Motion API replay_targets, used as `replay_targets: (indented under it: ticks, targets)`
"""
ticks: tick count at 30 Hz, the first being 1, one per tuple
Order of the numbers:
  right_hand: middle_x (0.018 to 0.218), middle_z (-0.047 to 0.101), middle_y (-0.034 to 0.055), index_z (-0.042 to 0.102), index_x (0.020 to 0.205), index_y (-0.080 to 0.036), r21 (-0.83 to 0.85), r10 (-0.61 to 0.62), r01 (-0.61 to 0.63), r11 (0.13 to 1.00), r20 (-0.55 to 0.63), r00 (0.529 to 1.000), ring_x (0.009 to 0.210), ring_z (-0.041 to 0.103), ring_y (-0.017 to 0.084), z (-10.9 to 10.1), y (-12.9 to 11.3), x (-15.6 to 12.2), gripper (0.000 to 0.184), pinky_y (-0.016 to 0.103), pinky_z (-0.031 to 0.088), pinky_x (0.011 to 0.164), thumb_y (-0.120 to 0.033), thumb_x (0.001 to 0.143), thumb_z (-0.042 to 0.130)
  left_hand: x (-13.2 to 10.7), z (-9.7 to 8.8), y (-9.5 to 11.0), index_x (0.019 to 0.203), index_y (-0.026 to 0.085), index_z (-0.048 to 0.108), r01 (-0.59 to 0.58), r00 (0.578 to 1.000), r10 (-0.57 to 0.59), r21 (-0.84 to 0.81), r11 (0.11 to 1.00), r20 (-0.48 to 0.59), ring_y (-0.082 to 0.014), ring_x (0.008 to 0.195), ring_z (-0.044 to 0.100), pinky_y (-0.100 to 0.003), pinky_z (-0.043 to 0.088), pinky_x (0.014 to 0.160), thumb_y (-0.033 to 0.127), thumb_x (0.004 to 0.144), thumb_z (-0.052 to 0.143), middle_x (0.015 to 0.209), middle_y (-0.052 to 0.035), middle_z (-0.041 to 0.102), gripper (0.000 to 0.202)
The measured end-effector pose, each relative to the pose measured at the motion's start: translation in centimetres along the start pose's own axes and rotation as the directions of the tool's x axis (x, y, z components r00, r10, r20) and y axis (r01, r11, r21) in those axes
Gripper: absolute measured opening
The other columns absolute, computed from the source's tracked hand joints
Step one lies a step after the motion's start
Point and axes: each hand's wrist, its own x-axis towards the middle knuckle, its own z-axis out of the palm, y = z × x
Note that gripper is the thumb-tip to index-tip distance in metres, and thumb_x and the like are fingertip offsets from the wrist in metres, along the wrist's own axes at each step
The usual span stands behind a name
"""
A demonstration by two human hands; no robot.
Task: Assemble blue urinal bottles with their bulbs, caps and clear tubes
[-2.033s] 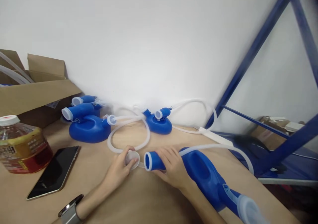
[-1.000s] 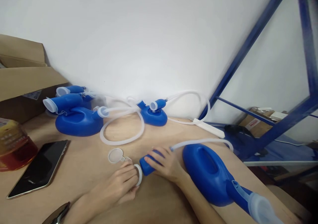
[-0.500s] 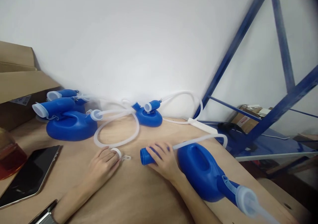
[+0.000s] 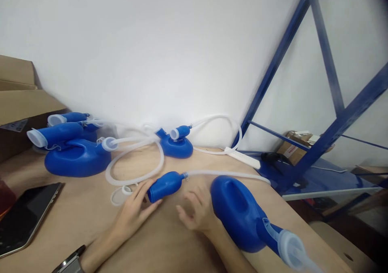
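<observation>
My left hand (image 4: 135,204) grips the open end of a blue bottle-shaped plastic piece (image 4: 167,184) lying on the table, thumb on the near side and fingers on the far side. A white tube (image 4: 224,173) runs right from its narrow neck. Just left of my left hand lies a clear cap with a ring strap (image 4: 119,195), partly hidden by the fingers. My right hand (image 4: 198,208), slightly blurred, hovers empty with fingers curled apart, between that piece and a large blue jug (image 4: 238,212). The jug's spout has a translucent cap (image 4: 291,246) with a tube leaving it.
More blue jugs (image 4: 77,160) with bottle-shaped pieces and coiled tubing (image 4: 136,180) stand at the back left. A smaller-looking jug (image 4: 177,145) is by the wall. A phone (image 4: 27,218) and cardboard box (image 4: 27,107) are left; a blue metal rack (image 4: 273,79) is right.
The blue bottle-shaped piece has passed from my right hand to my left and shifted left. My left hand has let go of the clear cap. The view has turned slightly right.
</observation>
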Motion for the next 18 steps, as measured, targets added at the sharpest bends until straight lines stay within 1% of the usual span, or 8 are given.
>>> replay_targets:
  ticks: [2,4,6,8,10,12,15,18]
  targets:
    - [0.065,0.06,0.0026,0.062,0.075,-0.024,0.132,0.242,-0.242,0.961,0.014,0.97,0.066,0.06,0.023,0.0,0.0,0.1,0.04,0.04,0.051,0.073,-0.057,0.096,0.055,0.1,-0.5,-0.5,0.146,0.028,0.048,-0.051,0.998,0.054,0.052,0.997,-0.039,-0.0284,0.112,0.074,-0.039,0.064,0.09,0.042,0.101,0.06,0.14,-0.0124,0.067,0.049]
    - [0.059,0.057,0.0017,0.058,0.068,-0.024,0.194,0.381,-0.38,0.904,0.033,0.924,0.06,0.058,0.021,0.7,0.2,0.2,0.05,0.036,0.048,0.066,-0.056,0.103,0.042,0.1,-0.6,-0.5,0.147,0.028,0.049,-0.101,0.992,0.107,0.089,0.991,-0.061,-0.03,0.125,0.068,-0.042,0.06,0.101,0.038,0.101,0.059,0.141,-0.0122,0.066,0.048]
    - [0.056,0.055,0.0015,0.054,0.063,-0.023,0.283,0.51,-0.509,0.813,0.074,0.857,0.056,0.057,0.02,1.8,0.6,0.4,0.057,0.033,0.046,0.06,-0.061,0.103,0.038,0.0,-0.6,-0.2,0.147,0.027,0.048,-0.109,0.991,0.117,0.104,0.989,-0.07,-0.0304,0.127,0.067,-0.043,0.059,0.104,0.036,0.101,0.059,0.141,-0.0125,0.066,0.048]
    - [0.056,0.056,0.0016,0.054,0.066,-0.023,0.385,0.603,-0.603,0.699,0.136,0.786,0.052,0.056,0.019,2.9,1.2,0.5,0.059,0.031,0.044,0.052,-0.069,0.099,0.037,-0.1,-0.5,0.1,0.147,0.026,0.048,-0.095,0.992,0.103,0.115,0.989,-0.072,-0.0311,0.125,0.068,-0.043,0.059,0.103,0.037,0.1,0.059,0.14,-0.013,0.066,0.049]
    - [0.062,0.058,0.0023,0.053,0.072,-0.023,0.489,0.646,-0.653,0.578,0.214,0.733,0.051,0.057,0.019,3.8,1.8,0.7,0.059,0.029,0.042,0.046,-0.075,0.094,0.037,-0.1,-0.4,0.2,0.147,0.026,0.048,-0.092,0.993,0.1,0.12,0.989,-0.058,-0.0314,0.125,0.068,-0.043,0.06,0.101,0.037,0.1,0.06,0.139,-0.013,0.067,0.049]
    - [0.066,0.057,0.0017,0.051,0.076,-0.024,0.579,0.65,-0.671,0.464,0.292,0.701,0.053,0.056,0.018,4.0,2.0,0.8,0.055,0.027,0.041,0.045,-0.077,0.089,0.043,-0.1,-0.4,0.2,0.146,0.025,0.048,-0.095,0.994,0.101,0.118,0.988,-0.043,-0.0308,0.124,0.069,-0.041,0.061,0.099,0.038,0.101,0.059,0.14,-0.0128,0.067,0.048]
    - [0.066,0.049,-0.0025,0.047,0.077,-0.024,0.658,0.624,-0.689,0.305,0.409,0.666,0.053,0.049,0.014,3.5,1.9,1.0,0.049,0.025,0.04,0.047,-0.072,0.082,0.058,-0.1,-0.5,0.1,0.145,0.024,0.049,-0.096,0.994,0.103,0.145,0.985,-0.04,-0.0302,0.122,0.069,-0.04,0.06,0.097,0.038,0.101,0.058,0.139,-0.0133,0.067,0.046]
    - [0.065,0.04,-0.0059,0.049,0.077,-0.024,0.679,0.588,-0.713,0.175,0.508,0.629,0.052,0.039,0.011,2.6,1.9,1.1,0.046,0.023,0.036,0.047,-0.064,0.077,0.07,0.0,-0.4,0.0,0.142,0.023,0.05,-0.111,0.991,0.125,0.215,0.97,-0.049,-0.0322,0.117,0.071,-0.047,0.054,0.099,0.037,0.101,0.058,0.136,-0.0137,0.071,0.044]
